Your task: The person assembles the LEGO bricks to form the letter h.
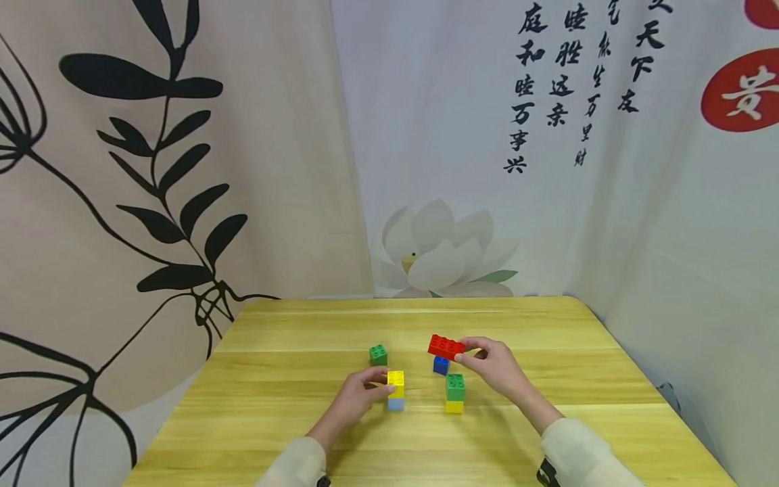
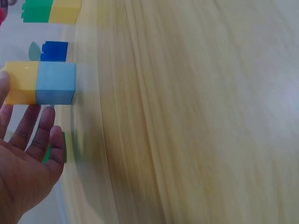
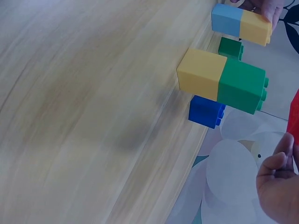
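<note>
Between thumb and fingers, my right hand (image 1: 494, 368) pinches a long red building block (image 1: 443, 346) by its right end, held above the table. Below and behind it is a dark blue block (image 1: 441, 366), partly hidden by the red one in the head view. My left hand (image 1: 358, 394) holds a yellow block (image 1: 395, 383) that sits on a light blue block (image 2: 56, 83), the two forming an upright stack. To its right stands a second stack, a green block (image 1: 455, 386) on top of a yellow block (image 3: 201, 73).
A lone green block (image 1: 378, 355) rests on the wooden table (image 1: 243, 419), behind the left hand. Beyond the table's far edge hang printed curtains (image 1: 292, 169) with plant drawings, a flower and writing.
</note>
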`<state>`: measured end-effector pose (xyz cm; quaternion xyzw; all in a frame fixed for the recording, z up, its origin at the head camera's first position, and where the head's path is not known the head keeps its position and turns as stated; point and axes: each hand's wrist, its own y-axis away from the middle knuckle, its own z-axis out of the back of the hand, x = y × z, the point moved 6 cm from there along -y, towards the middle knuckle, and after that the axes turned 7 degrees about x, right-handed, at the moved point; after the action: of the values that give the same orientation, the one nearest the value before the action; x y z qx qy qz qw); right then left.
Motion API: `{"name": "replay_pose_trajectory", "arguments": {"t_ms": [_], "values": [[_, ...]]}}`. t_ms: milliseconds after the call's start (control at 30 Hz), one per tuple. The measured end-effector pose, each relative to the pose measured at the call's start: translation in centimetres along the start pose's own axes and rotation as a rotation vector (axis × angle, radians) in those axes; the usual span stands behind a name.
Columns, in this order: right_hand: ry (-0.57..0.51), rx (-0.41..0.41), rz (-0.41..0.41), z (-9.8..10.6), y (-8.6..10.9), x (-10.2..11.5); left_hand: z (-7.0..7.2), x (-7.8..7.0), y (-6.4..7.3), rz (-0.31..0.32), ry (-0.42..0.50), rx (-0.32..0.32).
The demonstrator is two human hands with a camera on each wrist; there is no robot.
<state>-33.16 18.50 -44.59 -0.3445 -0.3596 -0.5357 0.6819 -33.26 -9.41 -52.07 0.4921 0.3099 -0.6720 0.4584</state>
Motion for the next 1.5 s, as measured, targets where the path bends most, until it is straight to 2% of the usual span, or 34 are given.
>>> {"name": "replay_pose_trajectory", "arguments": {"t_ms": [167, 567, 967, 1200, 1500], "values": [[0.016, 0.012, 0.012, 0.2, 0.1, -0.1, -0.8, -0.1, -0.6, -0.011, -0.002, 0.004], [0.032, 0.041, 0.038, 0.5, 0.4, -0.4, -3.0, -1.7, -1.1, -0.063, -0.008, 0.018], [0.045, 0.08, 0.044, 0.4, 0.2, -1.0, -4.4, -2.4, -1.6, -0.047, 0.01, 0.013], [0.057, 0.13, 0.056, 0.0, 0.2, -1.5, -5.1, -2.4, -1.9, -0.037, 0.011, 0.023], [0.052, 0.146, 0.07, -0.3, 0.3, -1.7, -5.6, -2.4, -2.1, -0.024, 0.005, 0.018]]}}
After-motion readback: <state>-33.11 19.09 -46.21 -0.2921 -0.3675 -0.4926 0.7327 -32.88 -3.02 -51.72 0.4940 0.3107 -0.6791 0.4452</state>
